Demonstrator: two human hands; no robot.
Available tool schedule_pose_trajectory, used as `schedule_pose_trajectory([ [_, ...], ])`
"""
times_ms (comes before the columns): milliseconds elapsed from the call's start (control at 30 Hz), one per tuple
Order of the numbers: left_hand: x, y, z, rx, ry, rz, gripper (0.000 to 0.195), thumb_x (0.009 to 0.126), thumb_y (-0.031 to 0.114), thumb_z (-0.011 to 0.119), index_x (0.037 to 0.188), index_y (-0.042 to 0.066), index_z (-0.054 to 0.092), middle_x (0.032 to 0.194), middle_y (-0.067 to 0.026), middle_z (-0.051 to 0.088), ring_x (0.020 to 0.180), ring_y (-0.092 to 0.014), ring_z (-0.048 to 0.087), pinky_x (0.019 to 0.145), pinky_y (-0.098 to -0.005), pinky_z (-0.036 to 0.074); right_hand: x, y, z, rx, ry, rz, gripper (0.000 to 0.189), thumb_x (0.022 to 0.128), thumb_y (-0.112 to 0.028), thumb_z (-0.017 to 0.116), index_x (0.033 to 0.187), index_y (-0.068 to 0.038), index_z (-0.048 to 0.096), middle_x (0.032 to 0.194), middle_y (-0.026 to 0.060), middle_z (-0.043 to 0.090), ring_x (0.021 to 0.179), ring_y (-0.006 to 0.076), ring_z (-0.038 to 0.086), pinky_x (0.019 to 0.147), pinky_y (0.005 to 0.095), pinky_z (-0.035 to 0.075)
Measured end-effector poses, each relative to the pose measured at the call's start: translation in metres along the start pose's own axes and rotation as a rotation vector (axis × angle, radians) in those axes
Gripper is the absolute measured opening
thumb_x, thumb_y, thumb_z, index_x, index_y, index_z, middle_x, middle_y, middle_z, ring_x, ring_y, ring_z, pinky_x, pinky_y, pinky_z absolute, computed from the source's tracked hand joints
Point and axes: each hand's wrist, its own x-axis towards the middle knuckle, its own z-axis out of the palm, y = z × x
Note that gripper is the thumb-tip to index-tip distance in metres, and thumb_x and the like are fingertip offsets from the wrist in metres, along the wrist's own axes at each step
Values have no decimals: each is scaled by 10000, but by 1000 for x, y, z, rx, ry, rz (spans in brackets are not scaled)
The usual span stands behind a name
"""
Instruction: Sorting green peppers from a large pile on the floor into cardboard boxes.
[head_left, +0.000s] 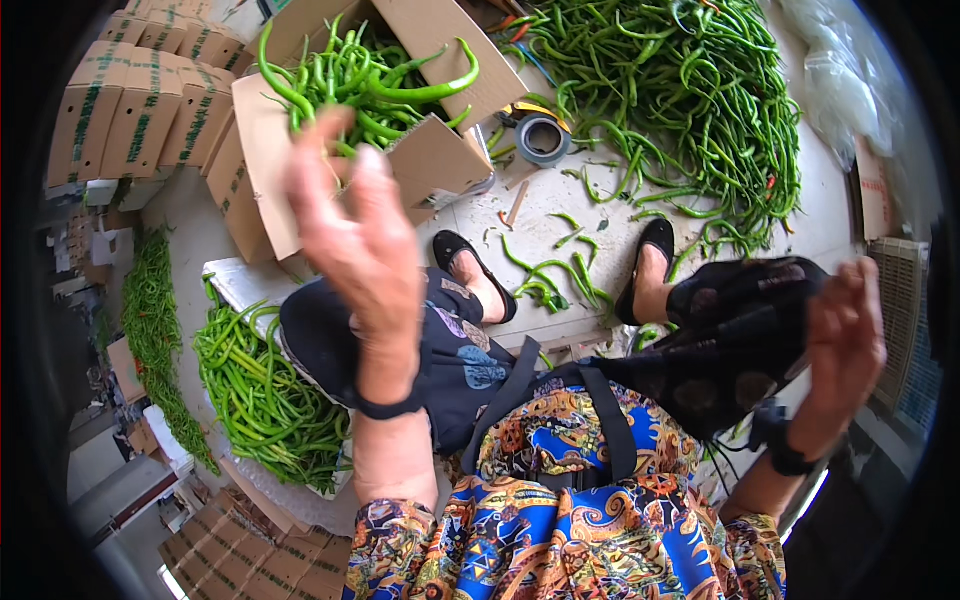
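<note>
Blurred by motion, my left hand (367, 232) is raised over the near side of an open cardboard box (262, 172). Its thumb and fingers are apart, and I see nothing held in it. Long green chili peppers (375, 75) heap up inside the box, some curling above the flaps. Far to the right, my right hand (847, 330) is lifted beside my right knee, fingers pointing up and spread a little, with nothing visible in the grasp. Both wrists wear dark bands.
A large pile of green chilies (675, 97) covers the floor ahead. A tape dispenser (543, 140) lies beside the box. More chilies (262, 397) fill a white container at my left. Stacked cartons (142, 112) stand at the far left. Loose chilies (555, 274) lie between my feet.
</note>
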Motion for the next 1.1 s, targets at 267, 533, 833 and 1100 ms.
schedule_pose_trajectory([
  [267,-234,-142,148,357,-859,-829,575,738,32,634,1289,123,496,970,-170,593,942,-331,598,806,-424,488,-24,37,-156,-528,329,43,374,993,-309,448,1224,-36,562,1195,31,581,1084,161,539,920,355,435],
  [533,-273,-136,176,643,-1235,-674,696,738,40,654,1360,203,385,1199,-218,482,1084,-419,537,894,-465,472,-234,108,-150,-564,231,14,275,911,-255,496,1090,-62,574,1063,82,580,996,252,558,832,435,455],
  [833,-325,-150,191,396,-1290,-180,264,863,131,576,1118,85,528,976,-222,575,954,-405,563,804,-486,443,-122,212,-191,-1132,107,-253,220,848,-212,516,1012,-70,547,949,114,547,876,291,578,738,443,478],
  [1100,-345,-110,191,17,-1702,-66,261,859,119,559,1114,65,550,968,-193,594,923,-366,573,782,-466,457,-32,294,-203,-1651,-162,-301,118,829,-147,516,929,-84,516,860,126,519,728,274,603,615,400,504],
])
